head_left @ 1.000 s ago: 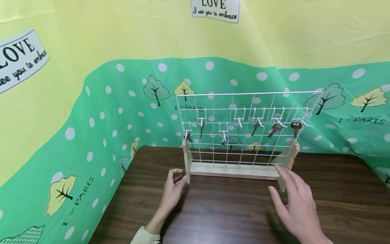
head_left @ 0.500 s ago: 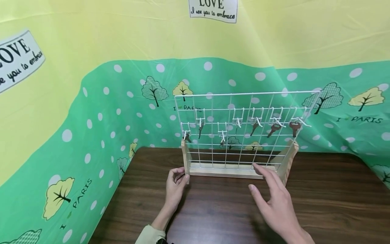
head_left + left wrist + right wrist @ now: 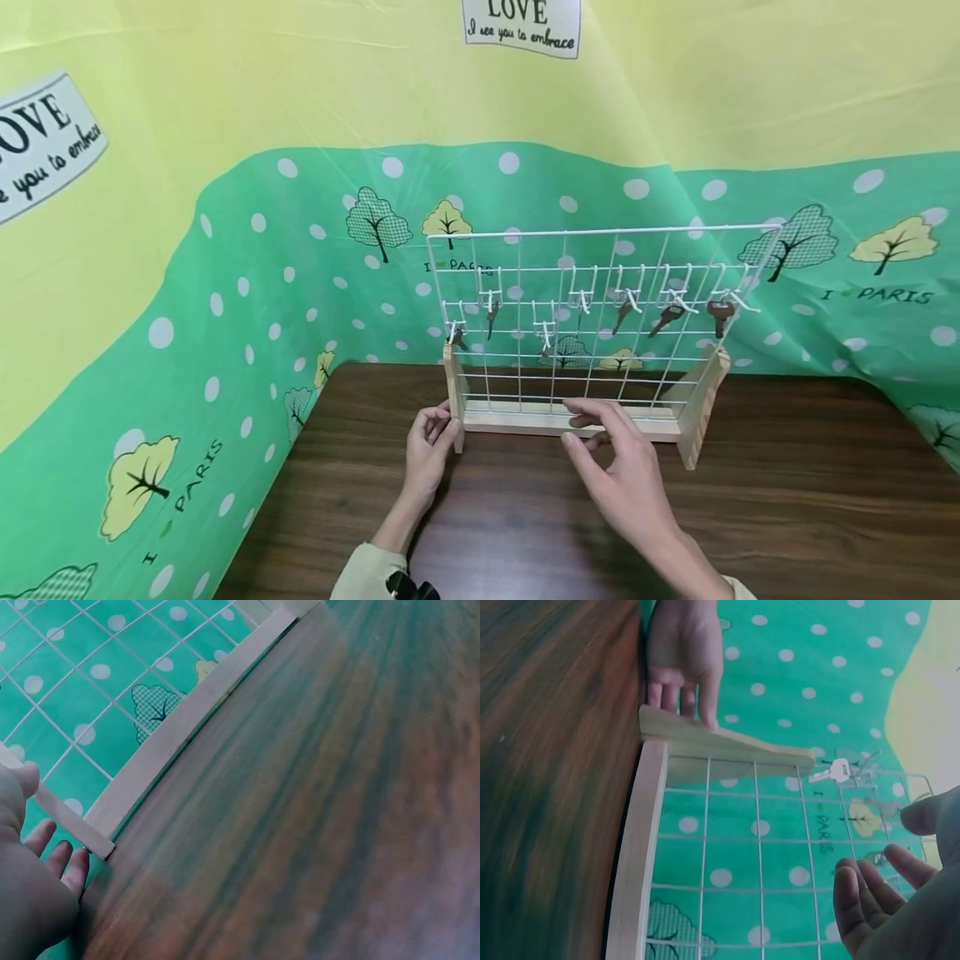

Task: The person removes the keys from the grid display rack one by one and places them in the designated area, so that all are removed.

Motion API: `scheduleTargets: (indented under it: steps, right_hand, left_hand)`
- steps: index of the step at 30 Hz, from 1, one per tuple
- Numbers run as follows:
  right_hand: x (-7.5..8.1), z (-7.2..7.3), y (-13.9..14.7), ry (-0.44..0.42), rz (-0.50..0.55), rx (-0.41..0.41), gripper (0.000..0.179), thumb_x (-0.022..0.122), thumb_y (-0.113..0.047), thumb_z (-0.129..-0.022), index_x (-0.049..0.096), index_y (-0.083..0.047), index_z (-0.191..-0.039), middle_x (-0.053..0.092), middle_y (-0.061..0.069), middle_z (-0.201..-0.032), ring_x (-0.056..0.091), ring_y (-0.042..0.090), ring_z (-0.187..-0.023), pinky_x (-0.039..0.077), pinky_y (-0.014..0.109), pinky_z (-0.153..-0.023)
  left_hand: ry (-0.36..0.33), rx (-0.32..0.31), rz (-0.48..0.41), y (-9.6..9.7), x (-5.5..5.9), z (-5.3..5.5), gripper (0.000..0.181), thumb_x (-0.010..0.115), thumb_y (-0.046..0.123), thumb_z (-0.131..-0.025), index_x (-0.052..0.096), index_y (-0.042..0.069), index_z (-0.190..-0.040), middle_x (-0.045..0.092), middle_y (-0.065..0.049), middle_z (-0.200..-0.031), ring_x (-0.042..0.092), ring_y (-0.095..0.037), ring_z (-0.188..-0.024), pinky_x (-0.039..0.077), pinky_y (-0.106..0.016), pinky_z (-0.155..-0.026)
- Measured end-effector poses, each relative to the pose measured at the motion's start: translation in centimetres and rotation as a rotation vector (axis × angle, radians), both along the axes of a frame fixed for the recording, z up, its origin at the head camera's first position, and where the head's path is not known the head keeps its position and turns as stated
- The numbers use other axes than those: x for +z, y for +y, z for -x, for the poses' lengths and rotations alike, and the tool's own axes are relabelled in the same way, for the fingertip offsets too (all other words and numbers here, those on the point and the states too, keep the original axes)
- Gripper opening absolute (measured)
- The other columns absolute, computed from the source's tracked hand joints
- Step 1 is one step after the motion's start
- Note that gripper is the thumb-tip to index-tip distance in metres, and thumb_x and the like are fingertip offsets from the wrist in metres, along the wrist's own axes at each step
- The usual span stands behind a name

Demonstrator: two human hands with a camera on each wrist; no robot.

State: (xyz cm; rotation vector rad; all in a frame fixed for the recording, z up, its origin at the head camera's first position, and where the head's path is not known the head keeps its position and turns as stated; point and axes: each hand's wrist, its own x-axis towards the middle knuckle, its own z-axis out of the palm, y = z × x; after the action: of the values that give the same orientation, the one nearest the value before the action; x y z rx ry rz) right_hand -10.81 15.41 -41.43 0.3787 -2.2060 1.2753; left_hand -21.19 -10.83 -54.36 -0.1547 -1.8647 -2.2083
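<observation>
A white wire grid rack on a wooden stand (image 3: 510, 421) rises upright from the table. My left hand (image 3: 427, 454) holds its left wooden end piece (image 3: 454, 387) low down, thumb at the front edge and fingers on the outer side. In front of the base bar, my right hand (image 3: 626, 479) hovers with loosely bent fingers and nothing in them. White hooks hang along the grid, and several carry keys, such as a brown key (image 3: 720, 315) at the right end and a slim key (image 3: 492, 318) further left. A silver key (image 3: 834, 771) shows in the right wrist view.
The dark wood-grain table (image 3: 810, 500) extends in front and to both sides. Behind the rack hangs a green and yellow printed cloth (image 3: 300, 217), which also runs down the left side. A black item (image 3: 411, 587) sits at the left sleeve.
My right hand has moved left from the rack's right end to before the middle of its base. The left hand has closed up against the left end piece, and the view has shifted slightly.
</observation>
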Motion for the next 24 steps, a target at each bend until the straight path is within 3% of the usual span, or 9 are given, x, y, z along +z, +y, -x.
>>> scheduleTargets:
  steps: [5,8,12,16,24]
  right_hand:
    - [0.0,0.7,-1.2,-0.015,0.049,0.018,0.038,0.081,0.007,-0.095,0.077,-0.014,-0.126,0.074,-0.001,-0.111,0.068,0.008,-0.090,0.057,0.016,-0.071]
    - [0.0,1.2,-1.9,-0.044,0.100,0.069,0.034,0.081,0.008,-0.095,0.078,-0.010,-0.123,0.076,0.001,-0.111,0.069,0.009,-0.090,0.058,0.018,-0.070]
    - [0.1,1.9,-2.7,-0.182,0.250,0.167,0.023,0.079,0.001,-0.100,0.077,-0.004,-0.122,0.078,0.011,-0.115,0.071,0.012,-0.094,0.060,0.022,-0.073]
    - [0.3,2.5,-3.2,-0.296,0.359,0.214,0.020,0.077,-0.005,-0.104,0.075,0.001,-0.123,0.075,0.017,-0.111,0.071,0.018,-0.094,0.061,0.025,-0.073]
    - [0.2,3.6,-4.6,-0.312,0.424,0.210,0.020,0.079,-0.006,-0.102,0.076,0.001,-0.120,0.073,0.013,-0.104,0.070,0.017,-0.089,0.057,0.021,-0.073]
  left_hand:
    - [-0.002,0.000,0.019,-0.1,0.0,0.0,0.024,0.071,-0.009,-0.102,0.054,-0.018,-0.115,0.065,-0.032,-0.146,0.065,-0.009,-0.129,0.049,-0.021,-0.114]
    - [-0.010,-0.005,0.017,-0.2,0.0,0.1,0.023,0.071,-0.010,-0.102,0.054,-0.018,-0.116,0.064,-0.033,-0.147,0.065,-0.013,-0.132,0.050,-0.022,-0.114]
    - [-0.008,-0.003,0.014,-0.3,-0.1,0.1,0.021,0.070,-0.011,-0.103,0.054,-0.018,-0.115,0.064,-0.034,-0.148,0.065,-0.027,-0.138,0.051,-0.022,-0.113]
    - [-0.006,-0.003,0.018,-0.3,0.1,0.1,0.021,0.069,-0.011,-0.103,0.054,-0.018,-0.115,0.064,-0.035,-0.148,0.060,-0.041,-0.142,0.051,-0.022,-0.112]
    - [-0.011,-0.014,0.018,-0.3,0.0,0.0,0.021,0.068,-0.010,-0.104,0.054,-0.018,-0.116,0.064,-0.035,-0.148,0.058,-0.045,-0.143,0.051,-0.021,-0.112]
